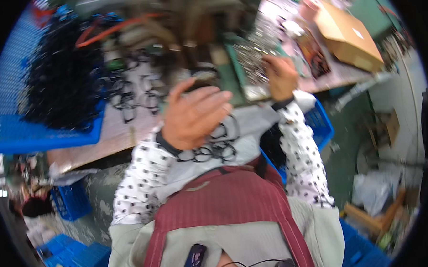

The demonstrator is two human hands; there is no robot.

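Note:
My left hand (194, 114) is held over the near side of the bench, palm down, its fingers stretched out. Beneath and beside it, several black looped parts (215, 151) lie on a pale cloth across my lap. My right hand (281, 75) is at the right edge of a green tray (234, 61) filled with small shiny metal pieces (253, 60). Its fingertips are pinched together; anything between them is too small to make out. Beyond my left hand stands a dark, blurred machine part (191, 48).
A blue crate (11, 90) heaped with black parts (61, 83) fills the left. More black loops (125, 94) are scattered on the bench beside it. A cardboard box (348, 34) sits at the back right. Another blue crate (322, 124) stands below, by my right arm.

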